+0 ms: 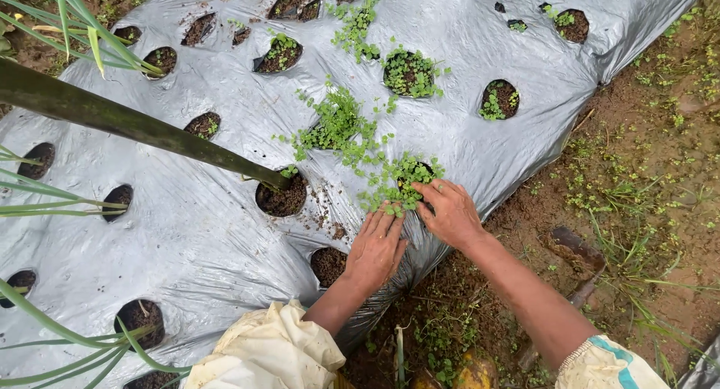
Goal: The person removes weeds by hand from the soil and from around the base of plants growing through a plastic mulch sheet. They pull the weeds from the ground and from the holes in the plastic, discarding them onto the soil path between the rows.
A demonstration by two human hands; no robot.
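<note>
The clump of small green weeds (396, 185) sprouts from a planting hole near the right-hand edge of the silver plastic mulch sheet (187, 231), spilling over the foil around it. From where I stand, going left to right: long green leaf blades (45, 201) reach in from the left edge of the sheet, and a thick green stalk (135, 123) slants down to its own hole of dark soil (282, 198) near the middle. Several more round holes (139, 314) dot the sheet, some bare earth, some fuzzy with the same tiny weeds.

The left hand (375, 246) lies flat on the plastic just below the clump, fingers together and stretched forward, tips touching the lowest leaves, pressing the foil down. The right hand (450, 209) sits just beside it on the right, fingers curled into the clump's edge, seemingly pinching stems, though the grip itself is hidden by the leaves.

I'd judge these weeds light, soft and easily torn; the thin stems would snap if taken by the tops, so the best hold is low, at the base where they leave the soil. The foil looks thin and slippery, likely to tear if tugged. Right of the sheet's edge runs bare brown ground (645, 171) with scattered weeds.
</note>
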